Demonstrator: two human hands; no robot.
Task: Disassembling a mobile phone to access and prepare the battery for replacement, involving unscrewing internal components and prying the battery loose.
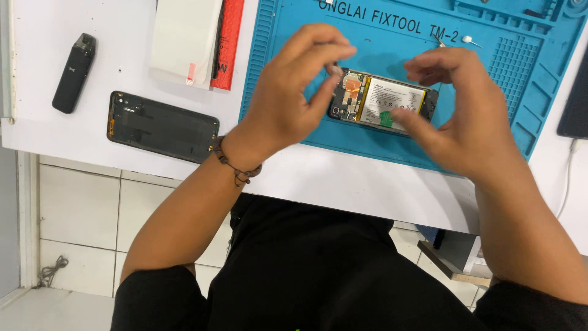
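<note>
Opened phone [383, 101] lies on blue mat [392, 147], white table [110, 37]; left grip [294, 86] pinching its end, right grip [456, 110] loose, fingertip on it.

Opened black phone [383, 101], back cover off, lying flat and slightly askew on the blue mat [392, 37], white battery and copper-coloured patch exposed.

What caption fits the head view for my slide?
Both hands, left and right, work over an opened smartphone on a blue repair mat.
</note>
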